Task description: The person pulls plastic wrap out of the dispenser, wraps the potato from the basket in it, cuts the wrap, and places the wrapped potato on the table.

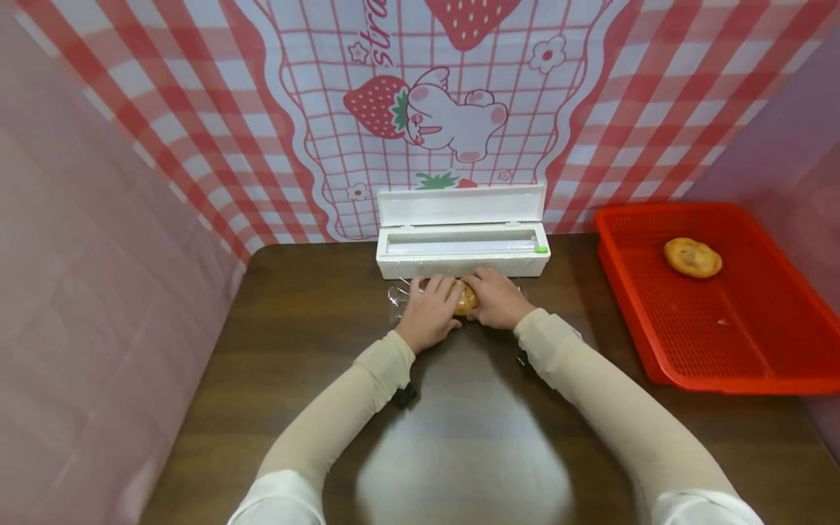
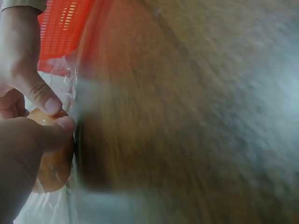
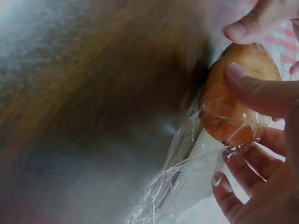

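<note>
A round, golden-brown bun point(image 1: 466, 299) is held between both hands at the front of a white box, with clear cling film point(image 3: 180, 163) drawn over and around it. From the left, my left hand point(image 1: 429, 310) grips the bun, its thumb point(image 2: 58, 128) pressed on the near side. My right hand point(image 1: 500, 300) grips the other side with its thumb point(image 3: 245, 81) on top, fingers under the bun's edge in the right wrist view. Loose, crumpled film spreads out past the left hand in the head view.
The white cling film box point(image 1: 462, 266) stands with its lid raised against the checked strawberry cloth point(image 1: 590, 138); a green slider sits at its right end. On the right of the brown table point(image 1: 302, 364), a red plastic basket point(image 1: 630, 299) holds another bun point(image 1: 692, 258).
</note>
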Tool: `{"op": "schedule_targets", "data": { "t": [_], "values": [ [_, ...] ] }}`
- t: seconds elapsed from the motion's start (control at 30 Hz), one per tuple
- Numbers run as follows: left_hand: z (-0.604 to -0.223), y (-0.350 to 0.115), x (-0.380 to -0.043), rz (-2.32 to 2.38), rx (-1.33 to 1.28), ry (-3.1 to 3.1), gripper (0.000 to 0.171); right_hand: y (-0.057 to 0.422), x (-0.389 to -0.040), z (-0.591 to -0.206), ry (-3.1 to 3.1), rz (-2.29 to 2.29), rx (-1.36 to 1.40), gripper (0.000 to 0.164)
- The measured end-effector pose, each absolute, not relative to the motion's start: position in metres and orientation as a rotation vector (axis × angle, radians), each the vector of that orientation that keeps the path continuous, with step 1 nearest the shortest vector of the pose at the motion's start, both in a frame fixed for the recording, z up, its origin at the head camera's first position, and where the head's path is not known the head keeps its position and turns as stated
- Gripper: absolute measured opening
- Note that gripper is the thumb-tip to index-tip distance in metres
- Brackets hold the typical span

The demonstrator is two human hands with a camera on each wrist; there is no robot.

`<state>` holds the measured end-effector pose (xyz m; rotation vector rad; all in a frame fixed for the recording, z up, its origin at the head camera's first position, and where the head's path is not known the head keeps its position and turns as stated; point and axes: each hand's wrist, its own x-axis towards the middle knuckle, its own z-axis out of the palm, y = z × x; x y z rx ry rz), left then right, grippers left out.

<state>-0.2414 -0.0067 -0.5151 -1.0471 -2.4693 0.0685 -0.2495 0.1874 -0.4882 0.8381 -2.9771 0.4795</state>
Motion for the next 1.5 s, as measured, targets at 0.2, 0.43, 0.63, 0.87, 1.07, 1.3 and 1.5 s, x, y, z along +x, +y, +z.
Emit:
{"op": "schedule_targets", "data": {
  "t": [0.2,0.43,0.63,0.87,1.07,1.3,1.5],
  "values": [
    [-0.515,-0.003,-0.246,0.067,-1.018,-2.444,0.075,0.19,-0.252,-0.492,-2.972,0.588,0.817,0.074],
    [-0.51,-0.003,-0.251,0.163,-1.059,-2.39,0.067,0.191,-0.253,-0.495,-2.949,0.789,0.776,0.08],
    [-0.504,-0.004,-0.258,0.223,-1.127,-2.381,0.073,0.194,-0.247,-0.497,-2.898,0.77,0.801,0.081],
    [-0.494,-0.007,-0.268,0.256,-1.206,-2.436,0.072,0.199,-0.234,-0.495,-2.79,0.654,0.773,0.077],
    [-0.482,-0.008,-0.279,0.269,-1.244,-2.462,0.066,0.197,-0.238,-0.496,-2.766,0.532,0.796,0.075],
    [-0.481,-0.01,-0.283,0.237,-1.289,-2.484,0.07,0.197,-0.25,-0.495,-2.806,0.512,0.763,0.069],
    [-0.477,-0.007,-0.278,0.218,-1.249,-2.532,0.077,0.203,-0.262,-0.485,-2.781,0.522,0.834,0.064]
  ]
}}
